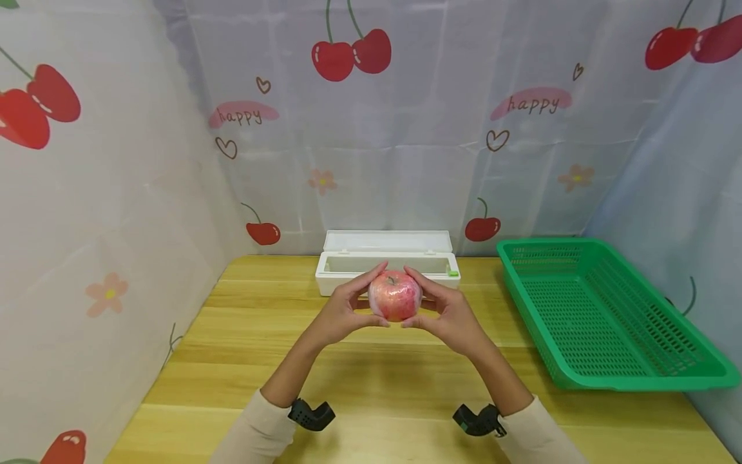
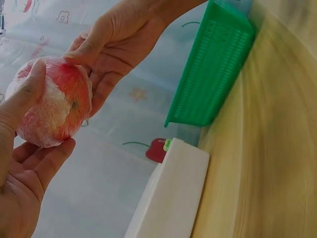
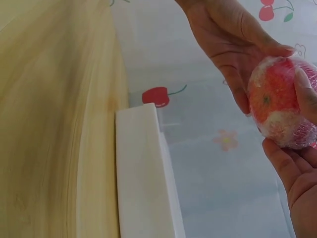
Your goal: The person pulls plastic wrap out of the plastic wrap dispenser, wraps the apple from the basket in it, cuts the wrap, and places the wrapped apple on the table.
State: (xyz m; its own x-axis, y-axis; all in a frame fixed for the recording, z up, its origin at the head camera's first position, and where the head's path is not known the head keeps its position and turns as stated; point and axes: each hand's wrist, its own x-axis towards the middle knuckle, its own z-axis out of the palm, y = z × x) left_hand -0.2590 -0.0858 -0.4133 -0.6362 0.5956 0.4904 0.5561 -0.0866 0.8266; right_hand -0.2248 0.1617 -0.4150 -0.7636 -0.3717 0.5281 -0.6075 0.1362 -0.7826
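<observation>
A red apple [image 1: 395,296] wrapped in clear plastic film is held up above the table between both hands. The left hand [image 1: 341,312] grips its left side, thumb low and fingers higher up. On the opposite side the right hand [image 1: 451,317] grips it the same way. In the left wrist view the film on the apple [image 2: 52,101] looks bunched and whitish over part of the skin. The right wrist view shows the apple [image 3: 280,99] with the same whitish patch of gathered film. Behind the hands stands a long white box [image 1: 330,283] with its lid [image 1: 387,241] raised.
A green perforated basket [image 1: 580,380] stands at the right of the wooden table [image 1: 232,361]. A cherry-print curtain [image 1: 406,148] encloses the back and sides. The white box has a small green piece [image 1: 453,273] on its right front edge.
</observation>
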